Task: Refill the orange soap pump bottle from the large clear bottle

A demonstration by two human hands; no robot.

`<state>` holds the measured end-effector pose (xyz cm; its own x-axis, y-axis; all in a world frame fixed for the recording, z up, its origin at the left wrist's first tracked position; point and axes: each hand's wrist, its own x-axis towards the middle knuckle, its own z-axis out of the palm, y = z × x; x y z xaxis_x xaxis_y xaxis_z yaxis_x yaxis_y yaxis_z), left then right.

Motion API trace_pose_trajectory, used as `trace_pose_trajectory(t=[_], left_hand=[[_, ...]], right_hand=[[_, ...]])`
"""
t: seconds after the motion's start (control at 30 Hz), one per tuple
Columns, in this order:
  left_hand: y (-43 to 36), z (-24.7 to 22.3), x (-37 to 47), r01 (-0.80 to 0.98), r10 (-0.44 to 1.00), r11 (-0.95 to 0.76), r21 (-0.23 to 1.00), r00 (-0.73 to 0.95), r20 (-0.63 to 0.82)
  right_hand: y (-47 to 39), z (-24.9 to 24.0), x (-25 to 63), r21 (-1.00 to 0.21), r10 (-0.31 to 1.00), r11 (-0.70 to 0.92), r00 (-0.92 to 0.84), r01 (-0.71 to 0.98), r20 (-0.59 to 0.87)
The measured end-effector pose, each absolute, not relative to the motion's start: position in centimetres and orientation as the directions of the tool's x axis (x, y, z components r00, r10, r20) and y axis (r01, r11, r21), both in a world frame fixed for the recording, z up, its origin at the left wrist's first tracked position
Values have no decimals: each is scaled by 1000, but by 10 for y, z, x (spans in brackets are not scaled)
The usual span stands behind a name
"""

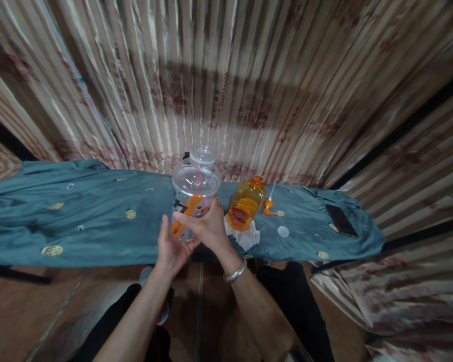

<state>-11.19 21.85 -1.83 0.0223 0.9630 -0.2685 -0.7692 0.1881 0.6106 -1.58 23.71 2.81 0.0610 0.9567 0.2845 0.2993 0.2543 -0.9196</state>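
Note:
Both my hands are on a large clear plastic bottle (194,180) with an orange and black label and a see-through neck. My left hand (175,252) supports it low down, its thumb up along the left side and its other fingers partly hidden underneath. Across the label reaches the thumb of my right hand (211,226), which grips the bottle's right side. The bottle leans slightly to the right at the front edge of the cloth-covered table. To its right stands an amber bottle (247,198) with a red label and an uncapped neck. Crumpled white tissue (247,238) lies against its base.
An orange and white pump top (269,204) lies beside the amber bottle. Further right are a white round disc (283,231) and a dark phone (340,219). A teal patterned cloth (101,216) covers the narrow table, with a striped curtain (211,75) behind it.

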Motion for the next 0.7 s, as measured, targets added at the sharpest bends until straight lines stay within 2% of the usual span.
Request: trace_pose_trajectory(t=[0.13,0.27,0.33,0.43,0.5,0.63,0.7], left_hand=[[215,-23,-110,-801,953,172,573,-13,-303],[212,-21,-110,-817,942,174,549,-25,-335],[211,-17,-110,-822,937,180,539,-24,-349],[211,-11,-110,-830,925,196,521,-19,-378],[212,-9,-110,-832,913,217,510,-12,-408],[213,-9,-108,-832,887,254,492,-2,-462],[215,-9,-107,-833,879,256,490,-10,-477]], right_hand=[[229,34,-14,-951,978,200,17,236,210],[207,43,11,-834,911,404,-84,377,404],[195,45,39,-746,850,461,3,481,527],[191,35,92,-691,760,396,207,605,616],[202,19,125,-733,750,340,300,589,589],[234,-21,155,-835,870,261,257,485,421],[245,-36,153,-835,877,288,220,470,426]])
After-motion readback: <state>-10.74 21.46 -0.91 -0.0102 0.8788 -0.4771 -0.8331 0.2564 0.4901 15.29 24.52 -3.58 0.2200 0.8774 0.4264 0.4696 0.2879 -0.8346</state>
